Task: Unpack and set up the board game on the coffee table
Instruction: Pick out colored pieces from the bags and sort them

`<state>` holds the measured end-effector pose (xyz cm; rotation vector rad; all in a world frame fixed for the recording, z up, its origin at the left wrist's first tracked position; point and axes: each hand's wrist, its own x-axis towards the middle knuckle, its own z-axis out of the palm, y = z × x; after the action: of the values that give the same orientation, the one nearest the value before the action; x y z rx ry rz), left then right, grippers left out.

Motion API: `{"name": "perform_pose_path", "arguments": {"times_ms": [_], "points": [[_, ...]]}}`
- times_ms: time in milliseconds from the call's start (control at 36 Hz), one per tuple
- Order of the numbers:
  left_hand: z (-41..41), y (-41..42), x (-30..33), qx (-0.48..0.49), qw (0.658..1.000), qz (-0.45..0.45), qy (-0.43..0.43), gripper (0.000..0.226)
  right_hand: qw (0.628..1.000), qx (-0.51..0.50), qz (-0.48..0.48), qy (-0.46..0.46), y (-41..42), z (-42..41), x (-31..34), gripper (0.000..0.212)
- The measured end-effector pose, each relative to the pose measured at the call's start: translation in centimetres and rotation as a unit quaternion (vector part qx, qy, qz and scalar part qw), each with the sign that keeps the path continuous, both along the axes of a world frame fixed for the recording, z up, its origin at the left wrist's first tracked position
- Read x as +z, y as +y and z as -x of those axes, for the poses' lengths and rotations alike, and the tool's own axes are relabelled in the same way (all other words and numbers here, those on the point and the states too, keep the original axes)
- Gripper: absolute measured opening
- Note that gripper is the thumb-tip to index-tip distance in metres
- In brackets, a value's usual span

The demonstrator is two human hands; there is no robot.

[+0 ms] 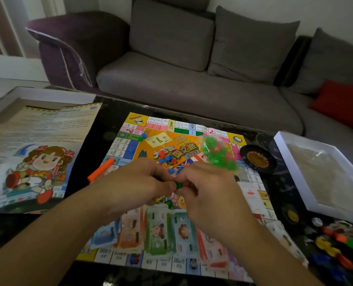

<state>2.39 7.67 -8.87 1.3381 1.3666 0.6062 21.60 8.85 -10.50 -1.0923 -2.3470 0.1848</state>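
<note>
A big grey sofa [192, 83] sits behind your dark coffee table [109, 112]. A red cushion [340, 102] lies at its right end.

On the table, the game board [251, 182] lies flat and open in the middle. It is bright, with squares all round its edge. To the left of it lies a big printed sheet [39, 145] with a cartoon child on it, resting partly on a box part [54, 94]. To the right of the board sits a white box tray [319, 174], tilted a little.

Stacks of paper play money [159, 234] lie in a row along the near side of the board, under your arms. A round black spinner wheel [257, 159] sits at the board's right edge. A see-through bag of green pieces [217, 154] is over the board, just behind your right hand. An orange stick [101, 169] lies on the board's left edge. Coloured plastic pieces [336, 246] are strewn on the table at the near right. Tiny red and blue pieces [167, 158] lie near the middle of the board.

Your left hand [134, 186] and your right hand [208, 193] meet over the middle of the board. The fingers of both hands are curled in, and together they pinch one little green piece [178, 185] between the fingertips.
</note>
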Motion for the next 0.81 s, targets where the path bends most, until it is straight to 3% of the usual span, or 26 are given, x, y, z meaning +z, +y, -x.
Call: {"name": "perform_pose_path", "arguments": {"times_ms": [111,250,333,417,472,556,639,806], "points": [[0.1,-0.1,-0.2,0.008,1.000,-0.013,0.027,0.018,1.000,-0.007,-0.008,-0.026,-0.3,0.8,-0.5,0.004],[0.6,-0.4,-0.1,-0.009,0.999,-0.026,0.043,0.019,0.999,-0.004,0.010,-0.037,-0.5,1.2,-0.7,0.010],[1.1,-0.4,0.0,-0.002,0.999,-0.021,0.032,0.017,0.999,0.010,0.010,-0.040,-0.7,1.6,-0.8,0.020],[1.8,0.1,0.6,0.029,0.999,-0.016,0.000,0.015,0.998,0.030,0.061,-0.004,-0.3,1.8,-0.1,0.046],[2.3,0.6,0.8,0.044,0.997,-0.051,0.030,0.021,0.993,0.024,0.112,0.041,0.6,2.2,0.5,0.057],[3.4,1.4,0.5,0.090,0.987,-0.088,0.100,0.019,0.983,-0.035,0.165,0.073,3.5,3.5,0.5,0.053],[4.7,2.2,0.1,0.136,0.981,-0.070,0.121,0.015,0.976,-0.091,0.195,0.034,7.6,5.6,-0.3,0.044],[7.5,3.6,-0.1,0.239,0.965,-0.064,0.087,0.020,0.980,-0.093,0.165,-0.067,14.2,11.2,-2.1,0.056]]}}
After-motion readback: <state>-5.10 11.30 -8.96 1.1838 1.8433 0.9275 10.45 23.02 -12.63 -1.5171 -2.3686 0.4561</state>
